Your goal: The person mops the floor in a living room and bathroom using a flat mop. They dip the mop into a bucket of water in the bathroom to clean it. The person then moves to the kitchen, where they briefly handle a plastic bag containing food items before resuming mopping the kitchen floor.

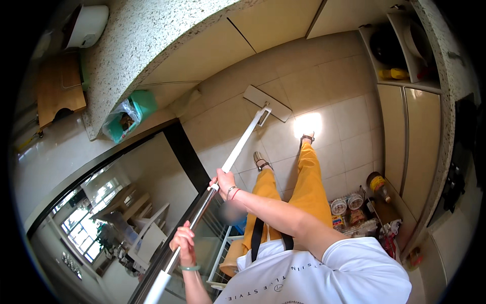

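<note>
My two hands grip the pole of a flat mop, which runs slantwise from the lower left to the floor ahead. Higher up the pole, nearer my body, my left hand is wrapped round the silver metal tube; a pale green bangle is on that wrist. My right hand, with thin bracelets, closes round the pole where the silver tube meets the white lower section. The flat rectangular mop head lies on the tiled floor, beyond my feet.
A speckled counter curves over cabinets at the left and front. A teal bin with a plastic liner hangs at its edge. A dark-framed glass door stands close on my left. Bottles and packages crowd the floor at right.
</note>
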`<state>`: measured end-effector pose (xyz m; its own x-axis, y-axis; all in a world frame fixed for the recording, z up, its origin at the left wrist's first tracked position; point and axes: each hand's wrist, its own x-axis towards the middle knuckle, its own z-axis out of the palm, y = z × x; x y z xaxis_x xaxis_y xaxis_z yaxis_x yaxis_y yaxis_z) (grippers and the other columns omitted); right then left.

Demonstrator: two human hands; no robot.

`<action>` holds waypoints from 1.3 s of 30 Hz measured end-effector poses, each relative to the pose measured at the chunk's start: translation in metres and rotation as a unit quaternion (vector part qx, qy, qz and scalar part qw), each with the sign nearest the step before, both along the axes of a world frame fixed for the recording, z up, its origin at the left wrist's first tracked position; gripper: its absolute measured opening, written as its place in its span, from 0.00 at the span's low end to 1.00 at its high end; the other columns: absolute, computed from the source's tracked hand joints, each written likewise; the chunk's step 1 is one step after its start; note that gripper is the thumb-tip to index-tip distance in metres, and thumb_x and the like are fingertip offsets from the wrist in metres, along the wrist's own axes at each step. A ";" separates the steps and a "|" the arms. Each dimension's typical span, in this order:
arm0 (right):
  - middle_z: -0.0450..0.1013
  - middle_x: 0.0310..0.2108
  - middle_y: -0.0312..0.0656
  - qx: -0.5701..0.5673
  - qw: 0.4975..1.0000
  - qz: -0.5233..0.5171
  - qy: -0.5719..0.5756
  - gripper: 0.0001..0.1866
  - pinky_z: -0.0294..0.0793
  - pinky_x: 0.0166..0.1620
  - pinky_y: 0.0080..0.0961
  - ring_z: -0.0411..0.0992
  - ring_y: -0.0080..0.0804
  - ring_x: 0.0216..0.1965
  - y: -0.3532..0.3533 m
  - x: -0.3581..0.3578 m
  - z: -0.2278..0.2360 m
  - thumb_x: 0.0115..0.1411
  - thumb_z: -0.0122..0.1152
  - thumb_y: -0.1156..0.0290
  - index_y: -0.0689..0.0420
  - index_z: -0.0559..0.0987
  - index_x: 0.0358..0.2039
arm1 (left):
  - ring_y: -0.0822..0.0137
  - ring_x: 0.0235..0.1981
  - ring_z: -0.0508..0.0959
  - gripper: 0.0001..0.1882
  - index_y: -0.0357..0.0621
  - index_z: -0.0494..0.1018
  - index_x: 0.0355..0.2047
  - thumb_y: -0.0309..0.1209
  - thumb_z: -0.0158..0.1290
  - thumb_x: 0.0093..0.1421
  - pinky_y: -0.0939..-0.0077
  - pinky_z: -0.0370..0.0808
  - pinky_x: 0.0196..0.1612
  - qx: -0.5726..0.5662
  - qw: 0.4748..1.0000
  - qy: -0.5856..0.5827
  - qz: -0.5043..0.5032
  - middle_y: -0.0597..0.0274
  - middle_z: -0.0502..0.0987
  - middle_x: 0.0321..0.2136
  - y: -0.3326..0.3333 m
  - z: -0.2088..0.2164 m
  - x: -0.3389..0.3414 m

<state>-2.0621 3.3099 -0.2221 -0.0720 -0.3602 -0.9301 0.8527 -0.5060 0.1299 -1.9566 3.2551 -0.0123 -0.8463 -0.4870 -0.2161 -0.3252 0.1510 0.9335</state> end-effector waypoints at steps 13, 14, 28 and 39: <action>0.66 0.22 0.46 0.093 0.985 -0.113 0.097 0.10 0.79 0.26 0.42 0.72 0.39 0.23 0.231 -0.183 -0.138 0.62 0.45 0.69 0.62 0.60 0.37 | 0.58 0.59 0.64 0.32 0.33 0.55 0.60 0.45 0.45 0.65 0.62 0.61 0.62 0.364 0.886 -0.265 0.106 0.46 0.65 0.55 0.152 -0.108 -0.158; 0.65 0.23 0.46 0.076 0.985 -0.116 0.098 0.10 0.79 0.27 0.44 0.72 0.39 0.24 0.234 -0.184 -0.138 0.62 0.45 0.70 0.62 0.59 0.38 | 0.58 0.58 0.66 0.32 0.30 0.52 0.61 0.42 0.44 0.66 0.66 0.63 0.60 0.379 0.877 -0.291 0.057 0.46 0.63 0.57 0.164 -0.089 -0.159; 0.64 0.17 0.39 0.117 0.970 -0.211 0.017 0.16 0.64 0.14 0.28 0.62 0.27 0.13 0.283 -0.172 -0.118 0.61 0.52 0.61 0.58 0.62 0.25 | 0.73 0.20 0.72 0.30 0.46 0.61 0.55 0.56 0.33 0.66 0.80 0.73 0.22 0.428 0.626 -0.606 -0.241 0.62 0.70 0.23 0.176 -0.133 -0.254; 0.57 0.08 0.38 0.212 0.959 -0.171 0.077 0.23 0.61 0.11 0.28 0.59 0.30 0.07 0.251 -0.153 -0.131 0.62 0.45 0.55 0.57 0.61 0.15 | 0.83 0.10 0.54 0.20 0.49 0.63 0.29 0.52 0.39 0.66 0.88 0.49 0.10 0.546 0.600 -0.573 -0.116 0.76 0.56 0.13 0.160 -0.132 -0.216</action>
